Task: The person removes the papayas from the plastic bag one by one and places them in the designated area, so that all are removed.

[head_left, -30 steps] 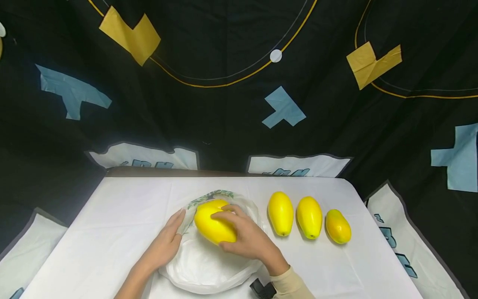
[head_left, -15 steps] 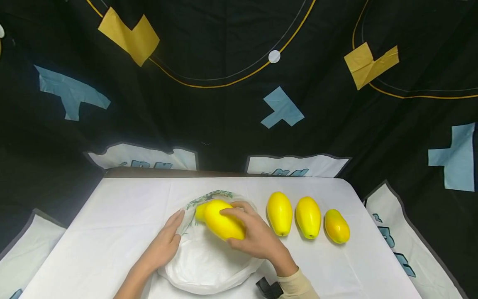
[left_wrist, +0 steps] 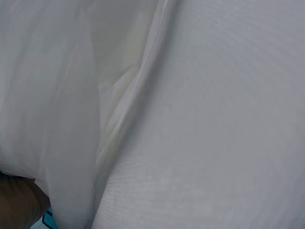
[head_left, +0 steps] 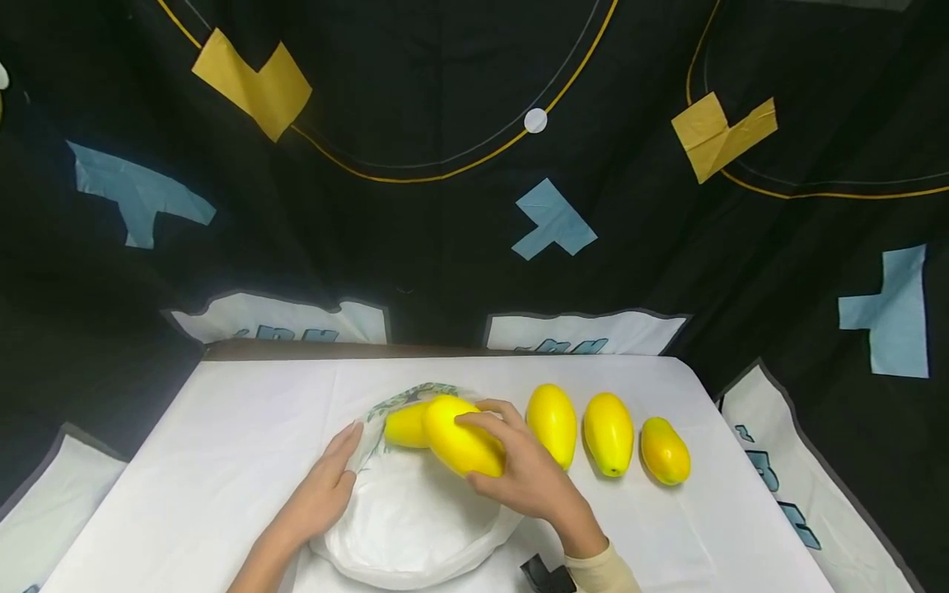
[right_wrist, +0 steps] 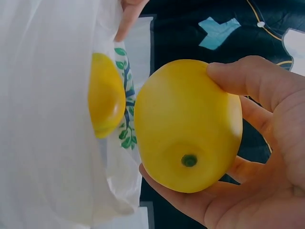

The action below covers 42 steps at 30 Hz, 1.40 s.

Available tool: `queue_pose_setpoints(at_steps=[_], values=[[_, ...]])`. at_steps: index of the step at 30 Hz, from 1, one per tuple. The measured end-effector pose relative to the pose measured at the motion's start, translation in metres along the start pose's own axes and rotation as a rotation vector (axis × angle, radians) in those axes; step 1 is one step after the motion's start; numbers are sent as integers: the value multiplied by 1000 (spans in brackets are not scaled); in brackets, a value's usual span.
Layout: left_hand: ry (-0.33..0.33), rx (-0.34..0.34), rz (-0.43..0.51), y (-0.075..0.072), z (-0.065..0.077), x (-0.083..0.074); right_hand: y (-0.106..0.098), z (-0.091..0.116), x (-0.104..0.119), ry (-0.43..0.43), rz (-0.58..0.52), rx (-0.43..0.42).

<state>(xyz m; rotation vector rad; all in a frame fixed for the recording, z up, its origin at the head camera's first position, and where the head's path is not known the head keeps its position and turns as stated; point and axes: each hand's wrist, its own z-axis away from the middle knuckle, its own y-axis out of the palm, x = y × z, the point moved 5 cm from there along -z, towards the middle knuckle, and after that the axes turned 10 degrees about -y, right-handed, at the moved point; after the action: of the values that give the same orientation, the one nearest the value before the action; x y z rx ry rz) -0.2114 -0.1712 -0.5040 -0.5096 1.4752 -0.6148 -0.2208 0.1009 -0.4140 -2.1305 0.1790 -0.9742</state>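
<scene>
My right hand [head_left: 530, 465] grips a yellow papaya [head_left: 461, 435] above the right part of an open white plastic bag [head_left: 415, 527] with a green leaf print. In the right wrist view, thumb and fingers curl round this papaya [right_wrist: 186, 124], its green-dotted end facing the camera. Another papaya [head_left: 405, 426] lies inside the bag at its far side, partly covered by the held one. My left hand [head_left: 322, 490] rests against the bag's left rim, fingers extended. In the left wrist view, the bag's side [left_wrist: 57, 105] fills the left part, and skin shows at the lower corner.
Beyond the bag's right side, a papaya [head_left: 552, 424], a second papaya [head_left: 610, 434] and a smaller yellow fruit [head_left: 665, 450] stand in a row on the white table [head_left: 222, 445]. A dark patterned cloth [head_left: 415, 263] hangs behind the table.
My right hand has drawn the held papaya to the right, uncovering more of the papaya in the bag. The left hand stays at the bag's rim. The head view has shifted slightly.
</scene>
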Motion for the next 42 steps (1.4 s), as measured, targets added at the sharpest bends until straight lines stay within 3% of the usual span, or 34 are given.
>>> queue_pose_setpoints(at_steps=[13, 26, 42], values=[[-9, -7, -11, 0, 0, 0, -21, 18, -7, 36, 70, -41], [-31, 6, -17, 1, 0, 0, -32, 39, -16, 153, 149, -77], [-36, 3, -26, -1, 2, -3, -41, 68, -24, 208, 146, -67]])
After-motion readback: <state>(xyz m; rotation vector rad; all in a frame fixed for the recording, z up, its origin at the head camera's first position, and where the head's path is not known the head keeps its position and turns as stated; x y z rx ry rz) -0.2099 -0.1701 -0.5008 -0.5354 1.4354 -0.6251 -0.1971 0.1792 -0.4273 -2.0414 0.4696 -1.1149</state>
